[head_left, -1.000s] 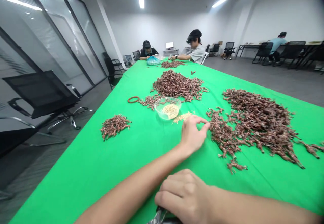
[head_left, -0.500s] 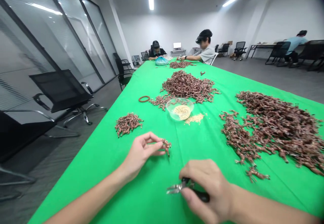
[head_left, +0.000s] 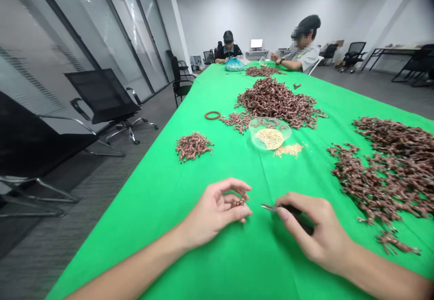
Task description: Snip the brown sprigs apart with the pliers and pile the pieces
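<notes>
My left hand (head_left: pixel 215 209) sits on the green cloth (head_left: pixel 217 264), its fingers curled around a small clump of brown sprigs (head_left: pixel 240 202). My right hand (head_left: pixel 317 230) grips small black-handled pliers (head_left: pixel 280 208), whose metal jaws point left towards the clump, a short gap apart from it. A large heap of brown sprigs (head_left: pixel 383 169) lies to the right of my right hand. A smaller pile of the same sprigs (head_left: pixel 192 146) lies ahead of my left hand.
A glass bowl of pale grains (head_left: pixel 270 133) stands ahead, with loose grains (head_left: pixel 288 150) beside it. Behind it lie a big sprig heap (head_left: pixel 274 103) and a brown ring (head_left: pixel 212 115). Two co-workers (head_left: pixel 303 44) sit at the far end; black office chairs stand left.
My left hand has moved left from the right heap and now holds a small clump closer in its fingers. My right hand has brought the pliers up and right. The view has shifted.
</notes>
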`<state>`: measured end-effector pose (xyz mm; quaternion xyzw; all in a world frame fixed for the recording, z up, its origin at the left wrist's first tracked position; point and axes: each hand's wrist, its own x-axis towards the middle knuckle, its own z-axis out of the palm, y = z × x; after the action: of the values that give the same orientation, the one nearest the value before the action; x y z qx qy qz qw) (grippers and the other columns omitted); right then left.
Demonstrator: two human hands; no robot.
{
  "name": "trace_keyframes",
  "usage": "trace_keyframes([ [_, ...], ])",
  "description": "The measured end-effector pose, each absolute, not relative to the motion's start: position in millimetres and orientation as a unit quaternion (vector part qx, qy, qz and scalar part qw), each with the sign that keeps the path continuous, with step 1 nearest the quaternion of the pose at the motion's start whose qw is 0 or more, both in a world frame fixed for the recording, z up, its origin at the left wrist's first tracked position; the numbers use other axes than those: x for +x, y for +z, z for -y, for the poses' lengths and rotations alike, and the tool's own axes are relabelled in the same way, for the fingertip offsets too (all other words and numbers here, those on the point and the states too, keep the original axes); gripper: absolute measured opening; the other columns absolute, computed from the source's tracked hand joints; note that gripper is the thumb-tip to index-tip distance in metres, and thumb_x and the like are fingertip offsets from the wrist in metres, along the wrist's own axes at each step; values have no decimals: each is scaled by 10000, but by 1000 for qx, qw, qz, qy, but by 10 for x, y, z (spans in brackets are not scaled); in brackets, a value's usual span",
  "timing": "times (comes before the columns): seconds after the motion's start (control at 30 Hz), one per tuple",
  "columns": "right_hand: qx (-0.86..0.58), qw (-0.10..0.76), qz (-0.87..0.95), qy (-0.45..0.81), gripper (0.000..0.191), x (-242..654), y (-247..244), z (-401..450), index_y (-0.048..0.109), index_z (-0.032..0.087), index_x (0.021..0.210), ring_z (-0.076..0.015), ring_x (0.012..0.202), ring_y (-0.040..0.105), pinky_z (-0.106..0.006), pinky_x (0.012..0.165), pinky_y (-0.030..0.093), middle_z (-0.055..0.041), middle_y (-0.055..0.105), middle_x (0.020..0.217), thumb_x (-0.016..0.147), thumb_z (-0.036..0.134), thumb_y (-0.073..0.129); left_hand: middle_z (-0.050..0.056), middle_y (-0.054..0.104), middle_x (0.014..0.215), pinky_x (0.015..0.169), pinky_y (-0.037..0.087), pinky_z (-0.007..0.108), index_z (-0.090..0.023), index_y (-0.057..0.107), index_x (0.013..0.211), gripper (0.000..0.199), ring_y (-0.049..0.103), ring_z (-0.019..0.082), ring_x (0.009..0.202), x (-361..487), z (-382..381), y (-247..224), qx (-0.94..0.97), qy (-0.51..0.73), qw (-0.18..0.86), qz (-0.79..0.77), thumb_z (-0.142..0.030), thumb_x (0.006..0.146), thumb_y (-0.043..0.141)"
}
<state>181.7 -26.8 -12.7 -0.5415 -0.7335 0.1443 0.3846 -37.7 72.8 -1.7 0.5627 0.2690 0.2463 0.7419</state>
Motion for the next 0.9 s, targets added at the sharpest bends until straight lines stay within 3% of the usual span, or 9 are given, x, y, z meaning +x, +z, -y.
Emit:
trace_keyframes([
  [0.13,-487,362,794,45,153,1822,-201,290,551,171,1049,-128,610,509,-262,563,399,-13,570,751,898,175,577,42,653,981,770,547,270,-168,579,1190,538,679,133,816,-377,-675,-23,556,235,737,-304,-208,724,846],
  [0.3,-468,349,812,4,161,1833,-245,283,541,163,1046,-150,649,544,-272,572,430,-48,587,791,895,175,593,64,728,950,786,561,256,-134,640,1053,489,690,145,837,-364,-648,10,552,211,731,-342,-193,640,894],
  [0.5,-493,350,796,17,148,1861,-227,278,549,167,1038,-136,644,556,-263,563,426,-35,590,784,897,176,595,86,735,999,841,564,300,-147,652,1005,328,710,187,905,-388,-686,3,563,211,730,-326,-240,742,824],
  [0.7,-517,357,775,66,90,1866,-225,258,559,179,1006,-109,597,525,-251,552,410,-1,575,749,922,209,578,48,703,954,788,550,258,-163,617,1014,388,693,148,839,-428,-741,-3,567,209,737,-303,-184,704,851],
  [0.9,-510,350,780,97,110,1875,-215,269,555,181,1033,-103,603,509,-250,552,390,5,567,755,926,201,571,72,699,989,860,541,331,-164,596,962,268,684,179,898,-396,-701,-3,583,212,716,-320,-267,798,780],
])
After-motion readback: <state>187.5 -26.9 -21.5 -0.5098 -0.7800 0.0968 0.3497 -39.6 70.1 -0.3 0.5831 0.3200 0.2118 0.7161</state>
